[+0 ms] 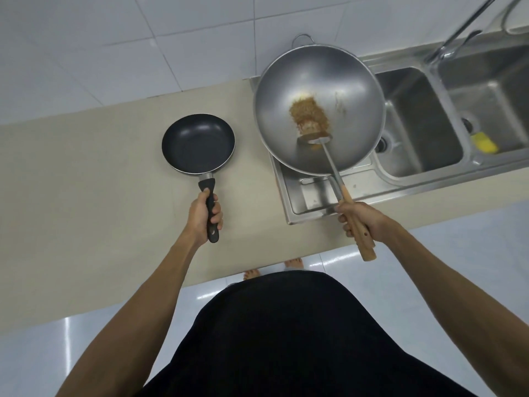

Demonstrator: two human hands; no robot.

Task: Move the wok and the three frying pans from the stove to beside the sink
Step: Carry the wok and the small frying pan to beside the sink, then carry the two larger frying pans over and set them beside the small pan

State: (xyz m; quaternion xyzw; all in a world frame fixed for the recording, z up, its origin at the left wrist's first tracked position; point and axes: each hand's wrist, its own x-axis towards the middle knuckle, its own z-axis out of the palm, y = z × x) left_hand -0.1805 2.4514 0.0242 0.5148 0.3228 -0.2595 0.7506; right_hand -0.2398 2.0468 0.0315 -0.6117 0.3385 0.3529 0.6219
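A small black frying pan (198,143) sits over the beige counter (86,173), left of the sink. My left hand (203,215) is closed around its black handle. A large steel wok (337,90) hangs over the sink's drainboard (309,196), with brown food and a metal spatula (329,156) inside. My right hand (359,220) grips two wooden handles together, the wok's and the spatula's. Whether the wok rests on the drainboard or is held above it I cannot tell. No other pans and no stove are in view.
A double steel sink (418,121) lies right of the wok, with a yellow sponge (485,142) in the far basin and a tap (458,32) behind. White wall tiles back the counter. My bare feet (292,263) stand at the counter's front edge.
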